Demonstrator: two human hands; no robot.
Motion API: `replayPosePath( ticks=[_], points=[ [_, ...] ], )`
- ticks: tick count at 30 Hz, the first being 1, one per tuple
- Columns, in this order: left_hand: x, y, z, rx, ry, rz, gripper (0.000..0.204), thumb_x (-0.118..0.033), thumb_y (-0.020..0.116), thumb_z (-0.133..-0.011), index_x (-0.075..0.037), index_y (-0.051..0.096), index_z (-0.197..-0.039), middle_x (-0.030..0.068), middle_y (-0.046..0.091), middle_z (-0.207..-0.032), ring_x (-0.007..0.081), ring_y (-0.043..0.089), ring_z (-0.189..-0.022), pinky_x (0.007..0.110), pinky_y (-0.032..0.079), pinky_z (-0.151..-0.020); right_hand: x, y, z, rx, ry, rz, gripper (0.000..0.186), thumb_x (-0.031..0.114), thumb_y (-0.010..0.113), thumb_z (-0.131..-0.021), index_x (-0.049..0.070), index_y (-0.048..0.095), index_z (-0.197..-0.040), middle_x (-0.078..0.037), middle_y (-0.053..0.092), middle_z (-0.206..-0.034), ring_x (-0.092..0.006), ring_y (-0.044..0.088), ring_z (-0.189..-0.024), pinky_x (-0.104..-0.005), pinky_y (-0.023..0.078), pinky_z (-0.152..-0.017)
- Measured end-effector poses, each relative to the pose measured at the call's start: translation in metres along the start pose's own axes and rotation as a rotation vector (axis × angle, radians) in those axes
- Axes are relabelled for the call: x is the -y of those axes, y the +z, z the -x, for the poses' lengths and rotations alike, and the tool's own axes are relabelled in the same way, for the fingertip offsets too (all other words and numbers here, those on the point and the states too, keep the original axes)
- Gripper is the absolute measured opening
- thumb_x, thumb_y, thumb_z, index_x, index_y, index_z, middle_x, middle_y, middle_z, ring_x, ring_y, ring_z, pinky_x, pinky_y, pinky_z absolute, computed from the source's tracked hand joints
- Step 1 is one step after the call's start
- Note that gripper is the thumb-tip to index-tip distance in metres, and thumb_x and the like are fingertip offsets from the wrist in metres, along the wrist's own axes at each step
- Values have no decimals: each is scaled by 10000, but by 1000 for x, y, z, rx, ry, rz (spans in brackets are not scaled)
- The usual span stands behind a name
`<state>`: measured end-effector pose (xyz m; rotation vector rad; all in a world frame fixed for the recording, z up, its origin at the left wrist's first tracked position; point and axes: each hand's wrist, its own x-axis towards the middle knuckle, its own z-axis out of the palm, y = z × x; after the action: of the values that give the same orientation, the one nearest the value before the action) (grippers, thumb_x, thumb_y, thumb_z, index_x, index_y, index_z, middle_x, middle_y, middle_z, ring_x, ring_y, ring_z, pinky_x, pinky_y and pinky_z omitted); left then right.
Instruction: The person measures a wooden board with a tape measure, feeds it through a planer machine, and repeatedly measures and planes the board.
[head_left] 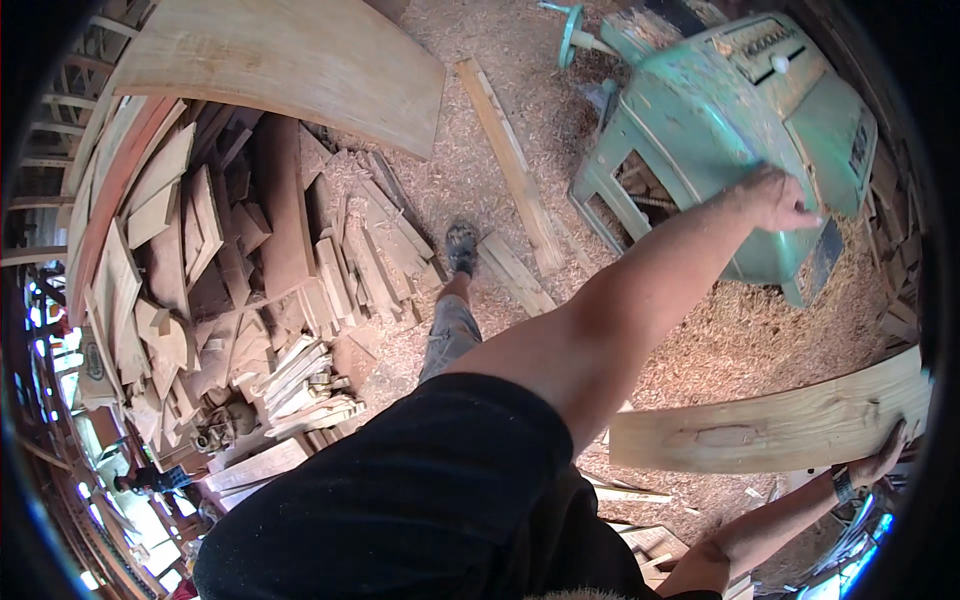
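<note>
My left hand [776, 200] is stretched out over the green machine [700, 125]. Its fingers are curled closed against the machine's near end, and whatever they may hold is hidden. At the lower right, my right hand [882, 458], with a watch on its wrist, grips the lower edge of a long pale wooden board [740, 432] near its right end. The board has a dark knot mark and lies across my right side, below the machine.
Stacked offcuts [185, 250] fill the left side. A wide wooden sheet [280, 60] juts out above them. Loose planks [510, 165] lie on the shaving-strewn floor [490, 40], near my foot [461, 245]. A handwheel [570, 36] sticks out from the machine.
</note>
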<state>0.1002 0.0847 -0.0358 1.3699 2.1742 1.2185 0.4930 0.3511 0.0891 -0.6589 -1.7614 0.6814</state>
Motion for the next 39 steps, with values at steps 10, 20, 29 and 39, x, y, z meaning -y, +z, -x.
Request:
replayPosePath(
  ticks=[10,20,29,39],
  points=[
    [124,-148,93,6,-65,1043,758,-668,259,-979,-37,675,-1045,97,669,-985,190,639,-835,381,500,-812,174,224,68,445,188,-81,443,234,412,-1019,-47,474,-1356,-224,437,-1434,-349,481,-1291,-477,361,-1123],
    [292,-314,135,-96,-381,1466,835,-740,195,-938,-44,533,-1254,102,610,-1198,213,563,-1083,384,424,-971,310,532,191,907,494,-213,517,269,730,-775,-46,649,-1177,-42,647,-970,-123,568,-848,-284,460,-800],
    [393,-393,96,-547,-428,1811,720,-641,360,-960,-80,428,-1407,105,552,-1350,278,503,-1270,460,389,-1076,291,700,221,1432,630,-321,290,116,677,-830,-45,683,-1071,-23,687,-867,-94,589,-804,-261,478,-739],
    [547,-460,-45,-648,-831,1238,635,-444,659,-899,-34,462,-1342,179,575,-1268,280,617,-1082,410,495,-964,204,857,197,1366,846,-491,241,133,696,-856,-40,696,-1023,3,668,-851,-69,569,-778,-243,467,-725]
  ],
)
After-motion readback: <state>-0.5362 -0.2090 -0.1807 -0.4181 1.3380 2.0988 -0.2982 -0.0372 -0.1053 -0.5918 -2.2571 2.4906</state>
